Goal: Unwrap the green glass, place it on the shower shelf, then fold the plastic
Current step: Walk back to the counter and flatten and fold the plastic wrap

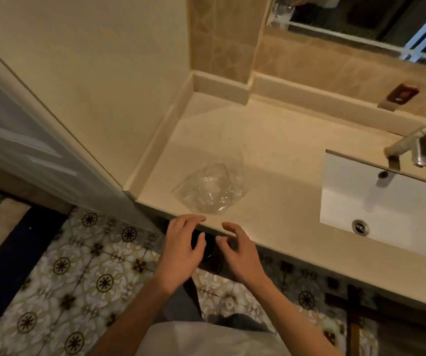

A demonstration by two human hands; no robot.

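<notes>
Plastic, clear and crumpled, lies alone on the beige vanity surface, near its front edge and left of the white sink basin. The sheet is bunched into a loose, roughly triangular heap whose longer side runs left to right along the front edge, with a raised peak pointing toward the back wall; nothing green shows inside it. Just in front of the heap, both hands hover at the front edge, not touching the plastic. The left hand has its fingers spread and slightly curled, empty, the tips just over the edge. The right hand is likewise loose and empty, fingers curved inward toward the left hand. Between the two hands, below the edge, sits a dark round object, too shadowed to identify. A chrome faucet reaches over the basin, and patterned floor tiles lie below. The green glass cannot be made out anywhere.
</notes>
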